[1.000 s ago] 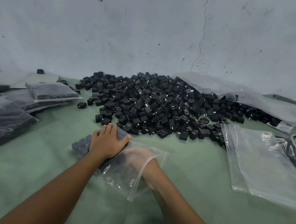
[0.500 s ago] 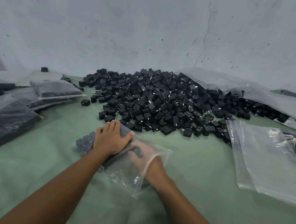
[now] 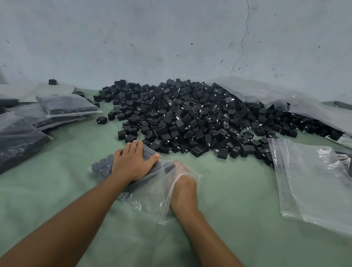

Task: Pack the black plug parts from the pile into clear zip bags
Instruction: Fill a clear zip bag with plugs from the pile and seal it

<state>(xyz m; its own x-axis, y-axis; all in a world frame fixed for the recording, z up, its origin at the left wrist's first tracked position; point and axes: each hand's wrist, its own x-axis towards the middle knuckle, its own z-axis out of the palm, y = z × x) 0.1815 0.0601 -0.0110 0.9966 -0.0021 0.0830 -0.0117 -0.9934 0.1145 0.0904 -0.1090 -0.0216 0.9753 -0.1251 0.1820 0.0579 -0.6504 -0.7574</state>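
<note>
A big pile of black plug parts lies on the green cloth in front of the wall. Just before it lies a clear zip bag, its mouth toward me, with a row of plug parts packed at its far end. My left hand rests flat on top of the bag, fingers straight, pressing the parts inside. My right hand reaches in through the bag's mouth up to the wrist. Its fingers are veiled by the hazy plastic, so what they do is unclear.
Several filled bags are stacked at the left, one large one nearest. Empty clear bags lie at the right. A big plastic sack covers the pile's right side. Bare green cloth is around my forearms.
My right hand has drawn slightly back toward the bag's mouth. My left hand stays pressed on the bag. The view has tilted down a little.
</note>
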